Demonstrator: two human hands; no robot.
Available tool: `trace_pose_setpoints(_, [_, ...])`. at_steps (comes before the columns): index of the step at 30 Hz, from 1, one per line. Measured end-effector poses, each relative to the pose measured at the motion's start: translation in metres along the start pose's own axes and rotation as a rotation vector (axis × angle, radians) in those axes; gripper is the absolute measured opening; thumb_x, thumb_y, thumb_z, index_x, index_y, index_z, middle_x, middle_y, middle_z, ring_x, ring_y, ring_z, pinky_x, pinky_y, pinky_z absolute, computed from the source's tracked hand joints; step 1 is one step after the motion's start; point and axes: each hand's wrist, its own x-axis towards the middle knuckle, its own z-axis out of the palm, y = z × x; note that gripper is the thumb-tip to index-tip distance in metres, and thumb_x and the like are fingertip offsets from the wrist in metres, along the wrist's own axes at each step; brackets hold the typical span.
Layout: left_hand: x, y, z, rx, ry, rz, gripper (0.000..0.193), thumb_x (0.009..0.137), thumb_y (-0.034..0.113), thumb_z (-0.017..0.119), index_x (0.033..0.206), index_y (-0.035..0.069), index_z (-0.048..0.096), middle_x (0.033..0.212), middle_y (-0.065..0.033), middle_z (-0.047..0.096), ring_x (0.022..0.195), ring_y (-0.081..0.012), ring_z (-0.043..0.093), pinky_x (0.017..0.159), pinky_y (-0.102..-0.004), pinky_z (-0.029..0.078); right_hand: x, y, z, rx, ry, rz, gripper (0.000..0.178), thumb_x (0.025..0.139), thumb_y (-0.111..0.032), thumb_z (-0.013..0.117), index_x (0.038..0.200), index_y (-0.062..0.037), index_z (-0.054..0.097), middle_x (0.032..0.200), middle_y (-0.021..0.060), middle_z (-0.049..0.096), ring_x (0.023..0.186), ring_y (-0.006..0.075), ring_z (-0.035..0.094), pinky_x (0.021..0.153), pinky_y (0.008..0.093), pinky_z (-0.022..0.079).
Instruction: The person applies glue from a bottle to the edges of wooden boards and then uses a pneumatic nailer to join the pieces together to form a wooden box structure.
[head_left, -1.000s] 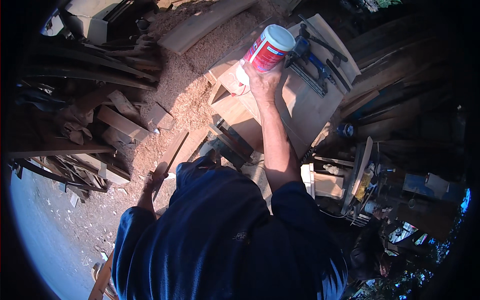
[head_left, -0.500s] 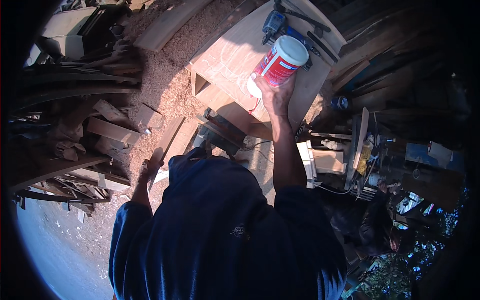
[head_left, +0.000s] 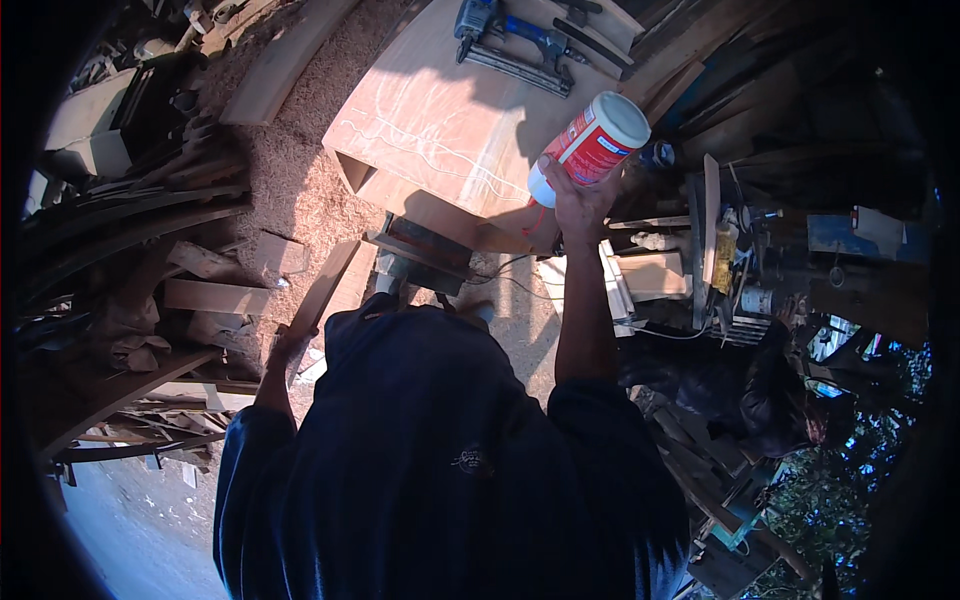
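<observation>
My right hand (head_left: 582, 207) is wrapped round a red and white plastic tub (head_left: 597, 152) with a pale lid. It holds the tub tilted, over the right front corner of a wooden box-like workpiece (head_left: 410, 100). Thin white squiggly lines of what looks like glue run over the top panel. Low on the left, my left hand (head_left: 287, 347) is closed on a long narrow wooden board (head_left: 328, 290); its fingers are partly in shadow. A blue and black nail gun (head_left: 515, 45) lies at the far side of the panel.
Sawdust covers the ground (head_left: 275, 180) on the left, with wood offcuts (head_left: 215, 297) lying about. Stacked planks (head_left: 140, 215) stand further left. A dark machine or stand (head_left: 425, 255) sits before me. On the right another person in dark clothes (head_left: 760, 405) is near a cluttered bench (head_left: 655, 275).
The tub in my right hand has moved right and slightly down, away from the panel's middle. The workpiece and nail gun appear further up-left as the view shifts. My left hand keeps the board.
</observation>
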Motion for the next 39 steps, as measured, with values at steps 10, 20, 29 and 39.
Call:
trace_pose_setpoints(10, [0.008,-0.001,-0.01,0.051,0.025,0.076,0.096,0.068,0.057,0.088,0.119,-0.01,0.043,0.106,-0.0239,0.066,0.101,-0.0348,0.068,0.083,-0.0473,0.053,-0.005,0.01,-0.029,-0.117,0.202,-0.103,0.083,0.073,0.003,0.085,0.142,-0.0005,0.039,0.12,0.0125,0.062,0.109,0.0239,0.064,0.097,0.0388,0.053])
trace_pose_setpoints(20, [0.029,-0.036,-0.004,0.051,0.105,0.102,0.079,0.07,0.043,0.093,0.109,-0.008,0.048,0.102,-0.0199,0.066,0.09,-0.0231,0.065,0.072,-0.0392,0.054,-0.026,-0.016,-0.033,-0.164,0.128,0.056,0.074,0.071,0.004,0.085,0.134,-0.005,0.047,0.116,0.011,0.064,0.105,0.023,0.065,0.094,0.0411,0.053])
trace_pose_setpoints(29, [-0.005,-0.009,-0.02,-0.039,0.045,0.107,0.088,0.068,0.049,0.094,0.114,-0.008,0.046,0.102,-0.0209,0.066,0.092,-0.0272,0.066,0.077,-0.0412,0.054,-0.045,-0.014,-0.011,-0.027,0.218,0.072,0.091,0.072,0.002,0.087,0.147,-0.0019,0.035,0.129,0.0145,0.057,0.12,0.0243,0.058,0.104,0.0424,0.048])
trace_pose_setpoints(39, [0.003,-0.032,-0.015,0.076,-0.03,0.093,0.103,0.066,0.066,0.087,0.119,-0.011,0.046,0.11,-0.0261,0.067,0.102,-0.0334,0.068,0.086,-0.0448,0.055,-0.039,-0.003,0.008,0.085,0.187,0.053,0.09,0.075,0.005,0.085,0.148,-0.001,0.033,0.132,0.0153,0.055,0.117,0.0258,0.061,0.101,0.0411,0.052])
